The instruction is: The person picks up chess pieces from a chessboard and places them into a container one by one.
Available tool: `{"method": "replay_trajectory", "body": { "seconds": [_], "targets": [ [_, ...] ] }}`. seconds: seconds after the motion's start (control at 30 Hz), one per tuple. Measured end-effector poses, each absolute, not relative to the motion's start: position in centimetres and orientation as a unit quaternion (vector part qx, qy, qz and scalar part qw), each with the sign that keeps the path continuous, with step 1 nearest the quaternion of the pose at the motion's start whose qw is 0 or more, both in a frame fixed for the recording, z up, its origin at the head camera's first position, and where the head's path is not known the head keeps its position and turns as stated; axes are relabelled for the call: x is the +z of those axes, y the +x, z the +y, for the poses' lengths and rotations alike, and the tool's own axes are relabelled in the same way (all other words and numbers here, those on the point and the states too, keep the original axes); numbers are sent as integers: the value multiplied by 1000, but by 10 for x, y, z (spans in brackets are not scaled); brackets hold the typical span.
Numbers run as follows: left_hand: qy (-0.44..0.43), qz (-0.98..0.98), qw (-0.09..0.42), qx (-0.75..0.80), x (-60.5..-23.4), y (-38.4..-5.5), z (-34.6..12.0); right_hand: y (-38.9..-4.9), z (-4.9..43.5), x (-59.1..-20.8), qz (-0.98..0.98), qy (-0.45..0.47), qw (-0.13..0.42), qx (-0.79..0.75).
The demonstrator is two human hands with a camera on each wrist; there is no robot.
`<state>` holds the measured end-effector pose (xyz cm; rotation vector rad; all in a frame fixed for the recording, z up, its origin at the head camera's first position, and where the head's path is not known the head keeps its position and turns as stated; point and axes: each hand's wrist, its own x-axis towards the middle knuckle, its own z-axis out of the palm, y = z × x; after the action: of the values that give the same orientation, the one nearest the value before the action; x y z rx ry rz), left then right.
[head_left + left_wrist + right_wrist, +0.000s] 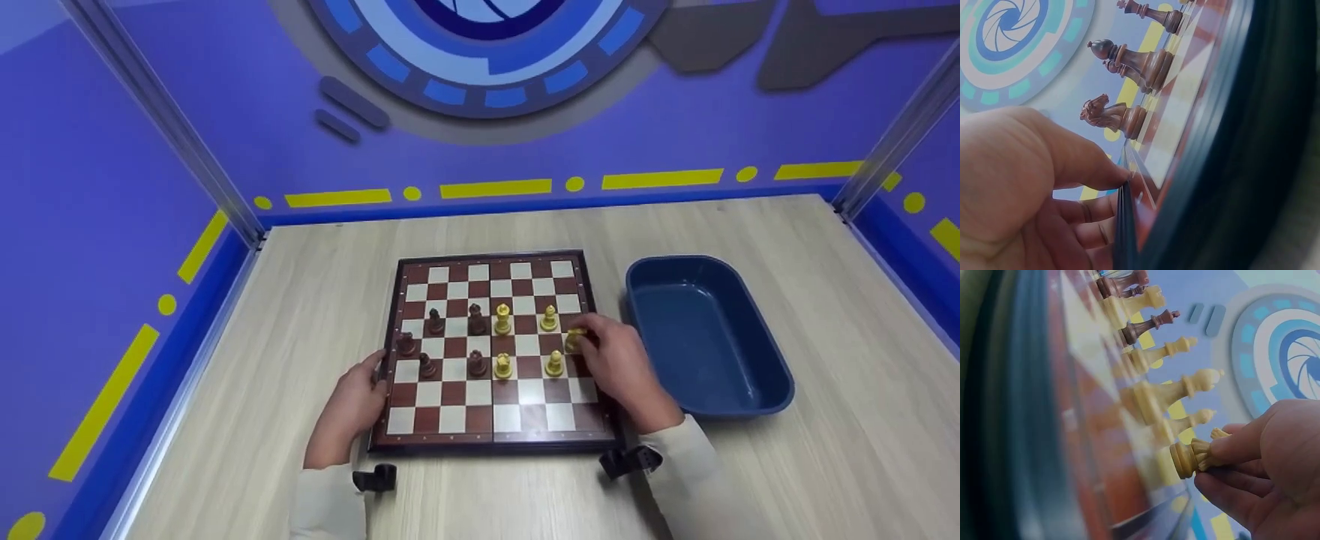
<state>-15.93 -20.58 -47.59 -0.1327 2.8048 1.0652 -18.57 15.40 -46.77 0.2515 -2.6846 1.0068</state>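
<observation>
My right hand [619, 367] pinches a gold chess knight [1185, 460] between thumb and fingers, at the right edge of the chessboard [530, 413]. In the right wrist view the knight's base is tilted toward the board. My left hand [356, 401] holds the board's left edge, its thumb at the rim. Nearest to it stands a dark knight [1131, 122], with two dark bishops [434, 322] close by. A dark king [476, 319] faces a gold king [502, 319] mid-board. Two gold bishops [554, 364] stand left of my right hand.
A dark blue plastic tub [780, 375] sits on the wooden table [847, 465], right of the board. Two crown-topped pieces, one dark [477, 363] and one gold [503, 365], stand side by side. Blue printed panels [487, 150] enclose the table's back and sides.
</observation>
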Motion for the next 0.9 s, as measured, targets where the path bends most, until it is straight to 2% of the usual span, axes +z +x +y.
{"method": "replay_trajectory", "body": {
  "seconds": [0.9],
  "targets": [
    [-42, 925, 66, 373, -477, -160, -207, -181, 191, -434, -911, 63, 184, 365]
  ]
}}
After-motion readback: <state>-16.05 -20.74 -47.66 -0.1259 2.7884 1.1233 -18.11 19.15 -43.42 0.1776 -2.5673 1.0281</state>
